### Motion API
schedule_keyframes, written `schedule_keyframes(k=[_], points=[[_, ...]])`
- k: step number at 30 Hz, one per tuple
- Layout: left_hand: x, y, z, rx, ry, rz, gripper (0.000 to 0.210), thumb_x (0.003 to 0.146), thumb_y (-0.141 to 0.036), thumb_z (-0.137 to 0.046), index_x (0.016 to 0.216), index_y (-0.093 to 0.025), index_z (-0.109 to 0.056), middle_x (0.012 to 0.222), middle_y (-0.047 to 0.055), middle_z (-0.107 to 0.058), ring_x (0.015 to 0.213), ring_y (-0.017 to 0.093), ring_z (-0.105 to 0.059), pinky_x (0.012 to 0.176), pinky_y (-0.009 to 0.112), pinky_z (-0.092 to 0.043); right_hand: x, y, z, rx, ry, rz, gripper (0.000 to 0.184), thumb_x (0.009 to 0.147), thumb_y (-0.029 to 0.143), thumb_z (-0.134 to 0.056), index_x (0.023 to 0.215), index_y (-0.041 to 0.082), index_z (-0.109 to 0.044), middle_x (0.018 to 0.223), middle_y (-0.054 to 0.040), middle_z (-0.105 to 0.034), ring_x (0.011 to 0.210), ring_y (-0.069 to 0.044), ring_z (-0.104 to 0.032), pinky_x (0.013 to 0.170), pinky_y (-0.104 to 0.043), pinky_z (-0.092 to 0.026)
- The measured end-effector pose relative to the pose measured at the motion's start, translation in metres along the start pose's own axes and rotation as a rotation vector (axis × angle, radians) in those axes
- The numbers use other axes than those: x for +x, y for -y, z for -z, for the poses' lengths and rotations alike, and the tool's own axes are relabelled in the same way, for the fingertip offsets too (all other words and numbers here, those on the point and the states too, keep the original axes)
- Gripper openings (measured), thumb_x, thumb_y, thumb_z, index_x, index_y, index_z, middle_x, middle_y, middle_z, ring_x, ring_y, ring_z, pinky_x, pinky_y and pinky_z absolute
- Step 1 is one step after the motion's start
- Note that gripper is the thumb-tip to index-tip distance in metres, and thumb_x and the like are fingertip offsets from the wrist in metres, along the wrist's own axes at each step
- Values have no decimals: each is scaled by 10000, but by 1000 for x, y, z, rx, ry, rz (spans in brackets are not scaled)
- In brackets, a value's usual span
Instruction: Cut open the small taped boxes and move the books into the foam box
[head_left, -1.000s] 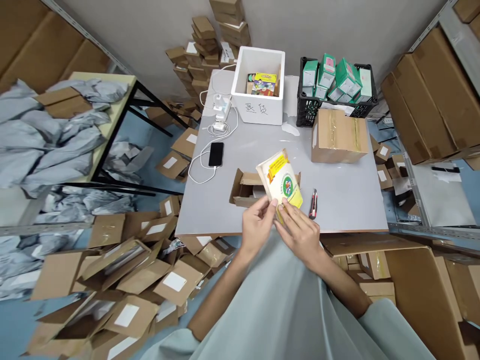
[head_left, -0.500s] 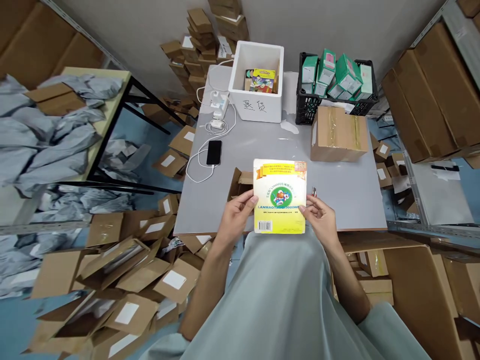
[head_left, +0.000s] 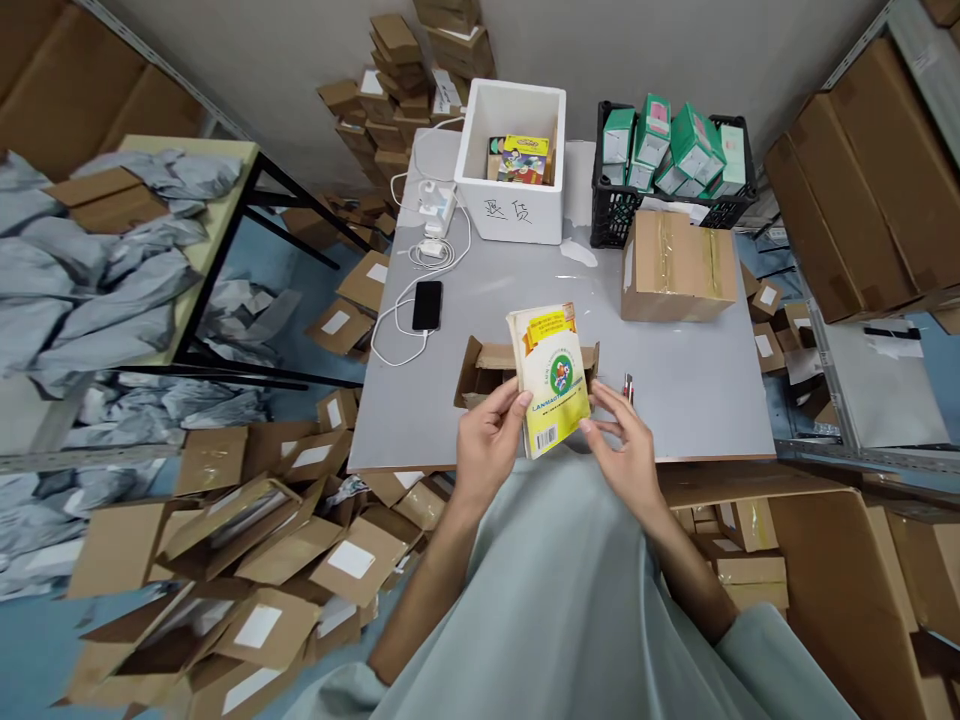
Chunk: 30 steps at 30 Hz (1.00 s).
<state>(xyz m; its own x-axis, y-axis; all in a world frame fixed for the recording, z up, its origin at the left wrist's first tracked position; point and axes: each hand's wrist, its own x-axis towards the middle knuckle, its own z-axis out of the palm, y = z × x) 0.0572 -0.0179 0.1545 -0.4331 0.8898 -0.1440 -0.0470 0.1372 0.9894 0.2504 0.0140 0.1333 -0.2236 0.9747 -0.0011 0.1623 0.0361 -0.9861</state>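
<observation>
A yellow and white book (head_left: 556,385) with a green round picture and a barcode is held up in front of my body, turned at an angle so its left edge shows its thickness. My left hand (head_left: 489,445) grips that left edge, thumb in front. At the lower right edge, my right hand (head_left: 624,445) has its thumb against the cover and its fingers bent around the side. Behind the book, an open cardboard box (head_left: 474,375) sits on the table, partly hidden. A small red and silver item (head_left: 628,388) lies just beyond my right hand.
On the grey table (head_left: 697,400) stand a white foam box (head_left: 510,212) with books inside, a black crate (head_left: 611,215) of green boxes, a taped carton (head_left: 679,270) and a charging phone (head_left: 427,305). Opened cartons (head_left: 285,570) heap on the floor at left.
The book has turned from facing me flat to an angled, tilted pose, showing its edge. Both hands have shifted with it, and more of the open box behind shows.
</observation>
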Motion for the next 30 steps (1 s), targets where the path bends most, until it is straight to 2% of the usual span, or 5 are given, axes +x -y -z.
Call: schedule_keyframes(k=[9, 17, 21, 27, 30], points=[[-21, -10, -22, 125, 70, -94, 448, 1013, -491, -743, 1338, -197, -833, 1232, 80, -857, 1040, 287, -854, 948, 406, -720, -8, 6, -18, 30, 129, 5, 868, 886, 404, -890, 1675, 311, -539, 1630, -85, -641, 1461, -317, -663, 1121, -459, -667], [-19, 0, -27, 229, 162, -122, 516, 952, -506, -822, 1392, -238, -799, 1374, 88, -809, 1184, 292, -819, 1095, 443, -674, 4, 1, -9, 261, 26, -191, 476, 967, 564, -763, 1313, 236, -767, 1274, -90, -840, 1126, -303, -825, 968, -415, -702], [4, 7, -2, 284, -73, -187, 556, 952, -558, -810, 1393, -221, -779, 1494, 130, -741, 1393, 320, -694, 1249, 522, -534, 12, -3, 10, 366, 34, -323, 607, 883, 665, -816, 1310, 238, -750, 1301, -108, -833, 1151, -351, -816, 940, -477, -710], [15, 14, 20, -3, 128, 145, 611, 823, -643, -905, 1195, -163, -836, 1160, 145, -849, 1072, 302, -787, 947, 416, -654, 13, -3, 23, 378, 77, -366, 666, 824, 699, -861, 1296, 240, -752, 1268, -104, -843, 1104, -349, -827, 900, -471, -717], [13, 17, 18, -53, 141, 162, 567, 770, -594, -958, 1130, -171, -843, 1102, 118, -850, 973, 267, -772, 875, 376, -640, 14, -4, 23, 379, 122, -366, 656, 829, 699, -867, 1292, 242, -776, 1247, -98, -848, 1120, -349, -819, 913, -472, -714]])
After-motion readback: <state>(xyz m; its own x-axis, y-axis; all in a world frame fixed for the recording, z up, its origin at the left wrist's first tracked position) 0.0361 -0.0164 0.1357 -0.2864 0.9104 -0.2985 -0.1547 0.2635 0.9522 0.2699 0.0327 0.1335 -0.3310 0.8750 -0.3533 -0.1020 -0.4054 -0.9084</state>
